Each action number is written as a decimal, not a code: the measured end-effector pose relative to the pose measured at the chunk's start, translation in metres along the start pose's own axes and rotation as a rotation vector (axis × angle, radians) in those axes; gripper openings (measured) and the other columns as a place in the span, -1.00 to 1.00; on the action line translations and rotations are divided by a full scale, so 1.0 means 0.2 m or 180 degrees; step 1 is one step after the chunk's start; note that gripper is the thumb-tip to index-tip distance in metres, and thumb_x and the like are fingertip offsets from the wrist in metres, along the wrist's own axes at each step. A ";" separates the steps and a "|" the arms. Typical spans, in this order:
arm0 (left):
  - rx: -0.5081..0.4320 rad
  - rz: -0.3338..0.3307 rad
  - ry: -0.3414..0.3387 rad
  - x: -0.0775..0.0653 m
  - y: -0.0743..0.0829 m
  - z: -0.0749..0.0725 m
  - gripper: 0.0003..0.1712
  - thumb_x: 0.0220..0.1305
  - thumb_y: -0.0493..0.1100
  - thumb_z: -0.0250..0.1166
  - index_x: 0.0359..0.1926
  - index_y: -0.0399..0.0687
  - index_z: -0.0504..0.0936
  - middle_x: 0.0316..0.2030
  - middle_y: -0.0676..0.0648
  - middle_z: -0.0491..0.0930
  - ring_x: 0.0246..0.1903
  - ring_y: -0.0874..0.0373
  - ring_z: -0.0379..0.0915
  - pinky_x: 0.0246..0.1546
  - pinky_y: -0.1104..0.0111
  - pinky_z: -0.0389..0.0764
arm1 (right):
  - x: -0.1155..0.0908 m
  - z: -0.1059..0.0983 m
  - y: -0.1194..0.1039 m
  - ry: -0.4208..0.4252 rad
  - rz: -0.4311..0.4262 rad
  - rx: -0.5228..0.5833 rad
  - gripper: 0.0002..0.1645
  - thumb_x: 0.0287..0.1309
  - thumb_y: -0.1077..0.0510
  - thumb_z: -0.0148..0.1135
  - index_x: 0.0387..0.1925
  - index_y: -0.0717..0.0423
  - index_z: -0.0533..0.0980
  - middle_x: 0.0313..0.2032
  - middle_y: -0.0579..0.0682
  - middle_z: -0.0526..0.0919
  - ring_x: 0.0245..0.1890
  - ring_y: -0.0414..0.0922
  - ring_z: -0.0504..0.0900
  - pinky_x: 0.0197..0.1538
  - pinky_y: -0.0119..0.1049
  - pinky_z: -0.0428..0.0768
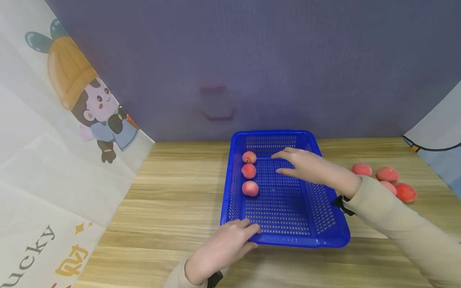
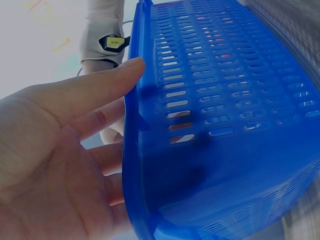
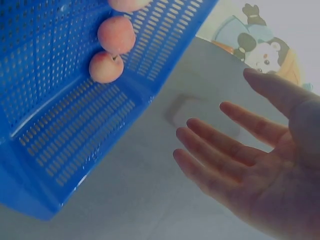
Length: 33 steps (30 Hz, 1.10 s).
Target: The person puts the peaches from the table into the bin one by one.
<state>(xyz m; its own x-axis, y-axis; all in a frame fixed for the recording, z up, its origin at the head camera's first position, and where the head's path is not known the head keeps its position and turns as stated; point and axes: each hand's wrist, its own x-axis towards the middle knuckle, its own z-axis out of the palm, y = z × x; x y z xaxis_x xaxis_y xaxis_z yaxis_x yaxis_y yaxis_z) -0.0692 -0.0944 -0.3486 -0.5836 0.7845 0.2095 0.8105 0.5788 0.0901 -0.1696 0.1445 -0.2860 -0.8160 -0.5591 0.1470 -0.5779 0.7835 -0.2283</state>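
A blue plastic basket [image 1: 284, 239] with slotted walls stands on the table. Inside it, along the left side, three peaches lie in a row: a far one [image 1: 249, 157], a middle one [image 1: 249, 171] and a near one [image 1: 250, 189]. My left hand [image 1: 230, 243] holds the near rim at its left corner; in the left wrist view the thumb [image 2: 107, 82] is on the outer side and the other fingers reach behind the rim. Over the basket, right of the peaches, my right hand [image 1: 300, 164] hovers with its fingers spread and nothing in it.
Several more peaches [image 1: 387, 175] lie in a group on the wooden table [image 1: 173, 200], right of the basket and partly behind the right sleeve. A grey-blue panel [image 1: 288, 72] rises behind the table. On the left is a white sheet [image 1: 43, 180] printed with a cartoon figure.
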 end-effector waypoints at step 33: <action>0.0024 0.0008 -0.0006 0.03 0.02 0.03 -0.76 0.09 -0.03 0.22 -0.22 0.03 0.51 -0.41 0.09 0.49 -0.45 0.28 0.41 -0.37 0.50 0.41 | -0.33 -0.04 0.37 0.0743 0.0276 0.0203 -0.56 0.00 0.25 0.22 -0.04 0.30 0.43 -0.14 0.31 0.52 -0.16 0.20 0.50 -0.19 0.09 0.43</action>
<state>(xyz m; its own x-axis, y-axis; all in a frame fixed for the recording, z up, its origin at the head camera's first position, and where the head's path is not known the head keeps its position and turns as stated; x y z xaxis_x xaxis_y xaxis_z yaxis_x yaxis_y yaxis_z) -0.0700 -0.0855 -0.3529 -0.5818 0.7863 0.2080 0.8115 0.5786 0.0822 -0.1594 0.2407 -0.3056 -0.8474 -0.4071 0.3409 -0.5099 0.8029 -0.3087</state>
